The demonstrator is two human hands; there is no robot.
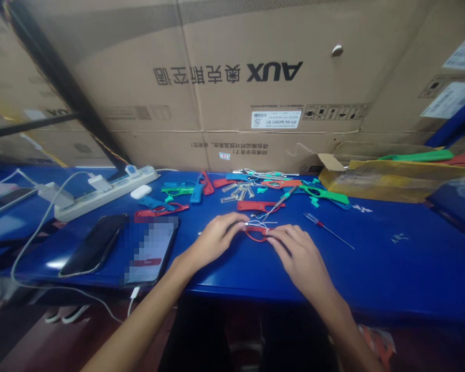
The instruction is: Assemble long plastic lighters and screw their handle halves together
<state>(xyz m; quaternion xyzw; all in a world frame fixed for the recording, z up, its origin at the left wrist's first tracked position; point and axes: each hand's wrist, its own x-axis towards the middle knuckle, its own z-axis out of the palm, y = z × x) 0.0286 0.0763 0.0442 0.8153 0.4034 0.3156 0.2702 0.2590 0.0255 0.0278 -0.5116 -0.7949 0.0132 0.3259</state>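
Both hands rest on the blue table (391,268) around a small red plastic part (257,233) with thin white wire on it. My left hand (217,238) pinches the part's left end with curled fingers. My right hand (300,254) grips its right end, fingers closed over it. Just behind the part lies another red plastic piece (256,206) and a screwdriver (279,202). A thin red-handled tool (327,229) lies to the right of my right hand.
Several red, blue and green plastic parts (321,194) and small metal tubes (238,192) are scattered at the back. Two phones (95,245) lie at left, near a white power strip (108,190) with cables. Cardboard boxes (256,77) wall the rear; an open box (387,178) sits at right.
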